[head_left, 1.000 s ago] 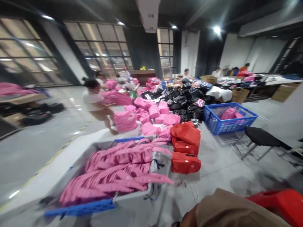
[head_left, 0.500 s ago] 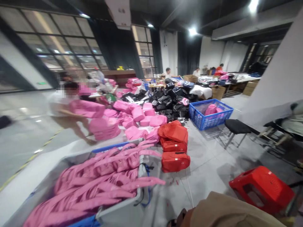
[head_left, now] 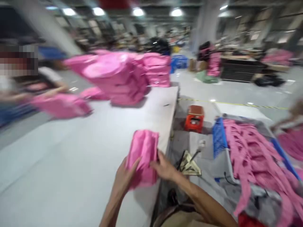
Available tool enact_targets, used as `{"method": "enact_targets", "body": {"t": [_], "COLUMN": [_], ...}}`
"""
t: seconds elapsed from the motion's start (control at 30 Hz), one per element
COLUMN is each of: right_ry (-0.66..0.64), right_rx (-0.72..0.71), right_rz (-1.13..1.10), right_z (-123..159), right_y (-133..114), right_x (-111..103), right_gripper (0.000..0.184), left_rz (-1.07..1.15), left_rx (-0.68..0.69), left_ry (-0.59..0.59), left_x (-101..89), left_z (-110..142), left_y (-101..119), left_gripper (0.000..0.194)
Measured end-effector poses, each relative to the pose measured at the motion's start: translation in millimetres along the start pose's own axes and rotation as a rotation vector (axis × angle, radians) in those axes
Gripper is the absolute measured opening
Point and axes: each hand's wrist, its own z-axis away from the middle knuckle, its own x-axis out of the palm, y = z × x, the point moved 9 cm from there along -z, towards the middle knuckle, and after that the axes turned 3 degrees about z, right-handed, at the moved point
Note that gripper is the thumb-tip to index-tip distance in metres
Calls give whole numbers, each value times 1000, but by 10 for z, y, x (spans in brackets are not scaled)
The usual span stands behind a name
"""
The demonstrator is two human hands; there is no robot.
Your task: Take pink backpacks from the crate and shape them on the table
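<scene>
Both hands, left hand (head_left: 124, 176) and right hand (head_left: 163, 168), grip a soft, light pink fabric bundle (head_left: 143, 154) by its lower edges at the desk (head_left: 71, 164) edge, lower centre of frame.

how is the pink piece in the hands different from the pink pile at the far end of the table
The pink piece is a single small folded bundle; the pink pile is a large heap of many pieces. The piece sits at the near edge of the table, gripped by the left hand and right hand; no hand touches the pile. Both share the same bright pink fabric and rest on the same table.
</scene>
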Motion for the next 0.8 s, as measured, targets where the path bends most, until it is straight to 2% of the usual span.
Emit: {"method": "enact_targets", "body": {"t": [0.03,0.1,0.2,0.27,0.4,0.57,0.67,0.8], "right_ry": [-55,-173,-351,-411,-387,-403,-441,-509], "right_rx": [1,3,-80,-204,-398,-450,-517,-621], "right_rz": [54,165,277,295,320,432,529,680], "right_z": [-45,-92,16,122,154,25,-13,-77], "right_y": [44,150,189,112,14,105,64,-7], "right_x": [141,398,707,804,752,555,431,285], "right_gripper": [77,91,111,109,92,89,83,50], "left_rz": [56,202,465,593,643,680,702,690], "left_rx": [-85,-166,-232,-268,-271,-231,-225,-222], "left_ry": [77,212,389,481,548,508,496,505], "left_x": [-220,-472,-630,-669,-658,-477,-394,-389], "left_z": [184,375,419,451,548,552,559,620], "left_y": [-212,-471,-780,-955,-1080,-1099,-1163,-1201], "left_gripper": [52,47,35,28,23,27,32,30]}}
